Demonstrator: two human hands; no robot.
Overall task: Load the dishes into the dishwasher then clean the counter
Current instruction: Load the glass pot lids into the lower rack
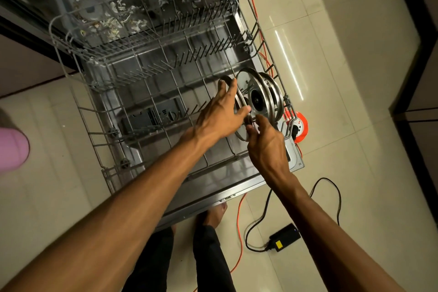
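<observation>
The dishwasher's lower wire rack (99,125) is pulled out over the open door (213,197). At the rack's right end several round glass lids with steel rims (260,92) stand on edge between the tines. My left hand (222,111) grips the nearest lid (242,130) by its rim, fingers spread over the top edge. My right hand (266,142) pinches the same lid's lower rim from the front. That lid is partly hidden behind my left hand.
The rest of the rack holds no dishes. Food scraps lie in the tub (113,21) behind it. An orange extension reel (301,125) and cord sit on the tile floor to the right, with a black power adapter (284,237). A pink object (11,149) is at the left edge.
</observation>
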